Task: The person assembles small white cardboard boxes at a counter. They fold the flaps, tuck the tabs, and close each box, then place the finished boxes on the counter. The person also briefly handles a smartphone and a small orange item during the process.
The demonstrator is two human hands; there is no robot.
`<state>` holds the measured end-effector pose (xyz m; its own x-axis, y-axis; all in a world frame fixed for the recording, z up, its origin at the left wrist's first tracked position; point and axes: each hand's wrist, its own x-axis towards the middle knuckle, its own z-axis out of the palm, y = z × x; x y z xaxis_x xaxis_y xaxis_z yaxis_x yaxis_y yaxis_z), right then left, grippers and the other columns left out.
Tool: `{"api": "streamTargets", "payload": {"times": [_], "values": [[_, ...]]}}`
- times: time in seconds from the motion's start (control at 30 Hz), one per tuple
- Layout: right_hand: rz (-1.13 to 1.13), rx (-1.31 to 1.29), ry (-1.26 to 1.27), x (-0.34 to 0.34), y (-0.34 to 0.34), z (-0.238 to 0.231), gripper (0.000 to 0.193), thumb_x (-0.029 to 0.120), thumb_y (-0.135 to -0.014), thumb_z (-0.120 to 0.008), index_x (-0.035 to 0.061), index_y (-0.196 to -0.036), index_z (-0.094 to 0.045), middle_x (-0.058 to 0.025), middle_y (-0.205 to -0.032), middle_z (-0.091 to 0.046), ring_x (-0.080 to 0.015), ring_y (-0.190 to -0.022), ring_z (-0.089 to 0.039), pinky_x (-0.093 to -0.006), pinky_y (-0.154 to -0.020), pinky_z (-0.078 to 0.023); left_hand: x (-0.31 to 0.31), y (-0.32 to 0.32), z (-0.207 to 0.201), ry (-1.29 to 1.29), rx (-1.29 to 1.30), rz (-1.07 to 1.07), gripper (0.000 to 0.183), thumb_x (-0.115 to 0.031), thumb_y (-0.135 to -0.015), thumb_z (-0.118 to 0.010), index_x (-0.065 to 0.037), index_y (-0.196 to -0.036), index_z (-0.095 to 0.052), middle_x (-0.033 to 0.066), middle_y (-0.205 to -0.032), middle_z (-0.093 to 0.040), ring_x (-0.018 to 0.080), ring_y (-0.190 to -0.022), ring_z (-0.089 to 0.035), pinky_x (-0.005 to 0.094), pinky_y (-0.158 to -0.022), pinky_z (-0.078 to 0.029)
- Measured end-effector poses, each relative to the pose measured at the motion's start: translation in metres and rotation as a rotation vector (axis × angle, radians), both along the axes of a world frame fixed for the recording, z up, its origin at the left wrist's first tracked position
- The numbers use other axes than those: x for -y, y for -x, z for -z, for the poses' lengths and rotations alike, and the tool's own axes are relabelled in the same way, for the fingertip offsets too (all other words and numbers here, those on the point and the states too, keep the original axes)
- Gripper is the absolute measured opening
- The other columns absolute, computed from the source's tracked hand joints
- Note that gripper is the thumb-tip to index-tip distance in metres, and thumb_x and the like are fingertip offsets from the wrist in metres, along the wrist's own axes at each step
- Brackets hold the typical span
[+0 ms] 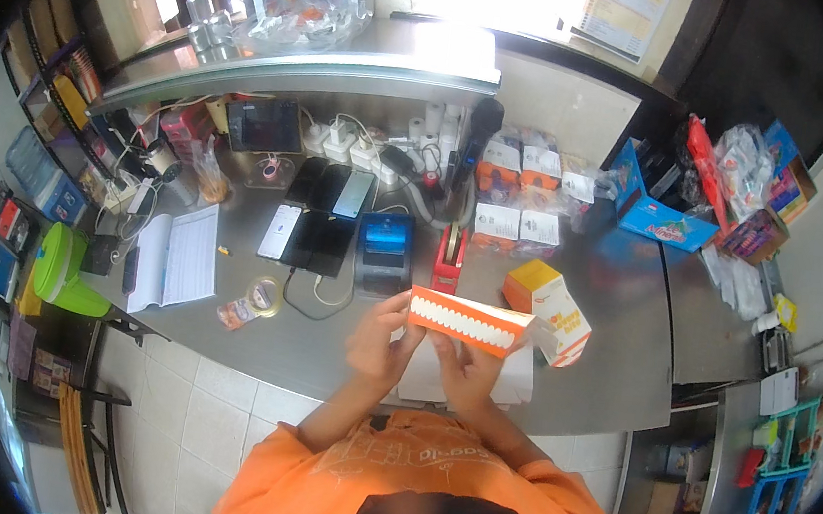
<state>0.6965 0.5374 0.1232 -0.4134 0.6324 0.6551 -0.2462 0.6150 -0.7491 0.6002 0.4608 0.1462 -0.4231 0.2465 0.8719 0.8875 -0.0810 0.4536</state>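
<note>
An orange-and-white cardboard box (470,323) with a row of white scallops is held up over the near edge of the metal counter. My left hand (382,346) grips its left end, fingers closed along that side. From below, my right hand (470,372) pinches its lower side, thumb against the card. Whether the box contains anything cannot be seen. White sheets or flat card (516,376) lie on the counter beneath my hands. Just right of the box rests a yellow, orange and white carton (548,310), tilted on its side.
Beyond the box stand a red tape dispenser (448,261) and a blue-black receipt printer (383,266). Phones and tablets (318,239) with cables lie to their left, near an open notebook (186,258) and a tape roll (266,297). Packed boxes (517,230) fill the back; a blue carton (658,218) stands right.
</note>
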Motion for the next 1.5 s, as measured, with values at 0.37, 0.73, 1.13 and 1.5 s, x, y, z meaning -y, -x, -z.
{"api": "streamTargets", "payload": {"times": [0.37, 0.73, 1.13, 1.5], "values": [[-0.472, 0.094, 0.215, -0.005, -0.006, -0.026, 0.018, -0.004, -0.083, -0.068, -0.0021, -0.101, -0.068, -0.0108, -0.096, -0.072, -0.0138, -0.083, -0.068, -0.0272, -0.073, -0.053, 0.003, 0.002, -0.011, -0.085, 0.353, 0.650, 0.069, -0.014, -0.083, -0.070, 0.004, -0.142, -0.039, 0.0259, -0.150, -0.036, 0.0424, -0.138, -0.036, 0.0471, -0.113, -0.028], [0.031, 0.111, -0.162, 0.015, 0.007, -0.014, 0.022, -0.001, -0.073, -0.079, 0.0022, -0.091, -0.068, -0.0114, -0.083, -0.068, -0.0211, -0.064, -0.068, -0.0277, -0.053, -0.051, 0.001, 0.000, -0.022, -0.041, 0.337, 0.310, 0.033, -0.019, -0.095, -0.058, 0.006, -0.115, -0.067, 0.0114, -0.095, -0.075, 0.0151, -0.079, -0.072, 0.0242, -0.067, -0.055], [0.135, 0.096, -0.569, 0.005, -0.014, -0.011, 0.044, 0.024, -0.075, -0.080, 0.0065, -0.112, -0.063, -0.0063, -0.103, -0.067, -0.0232, -0.103, -0.063, -0.0391, -0.085, -0.051, 0.027, 0.057, -0.030, -0.097, 0.209, -0.293, 0.005, -0.006, -0.085, -0.070, -0.002, -0.083, -0.072, 0.0066, -0.077, -0.072, 0.0147, -0.068, -0.065, 0.0265, -0.065, -0.049], [-0.163, 0.396, -0.067, -0.020, -0.015, -0.015, 0.030, 0.000, -0.084, -0.062, -0.0007, -0.113, -0.064, -0.0220, -0.102, -0.068, -0.0404, -0.093, -0.066, -0.0398, -0.080, -0.054, 0.036, 0.074, -0.026, -0.484, 0.291, -0.460, 0.025, -0.013, -0.095, -0.060, -0.003, -0.114, -0.047, 0.0133, -0.114, -0.056, 0.0203, -0.099, -0.059, 0.0307, -0.086, -0.047]]}}
